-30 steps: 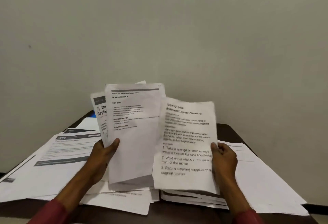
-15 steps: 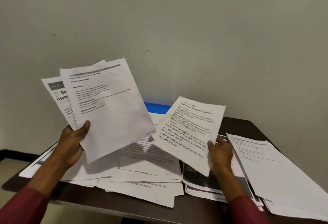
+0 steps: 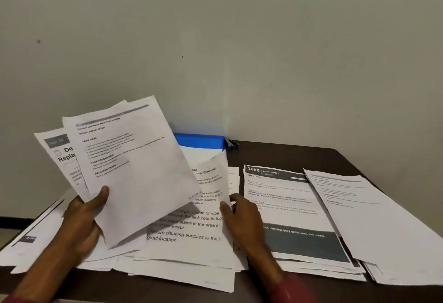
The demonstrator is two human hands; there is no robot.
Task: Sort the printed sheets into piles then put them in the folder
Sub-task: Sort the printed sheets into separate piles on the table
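The printed sheets (image 3: 143,182) are thin white paper, matt, with light creases and some curling edges. The table (image 3: 299,156) has a dark, smooth top with only a weak shine. The blue folder (image 3: 199,140) is smooth, perhaps plastic. The wall (image 3: 239,38) is matt paint, slightly uneven. The red sleeve (image 3: 294,288) is cloth.

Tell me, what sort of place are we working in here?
Probably an office or study corner: a dark table stands against a plain wall, covered with piles of printed sheets, and a blue folder lies at the back.
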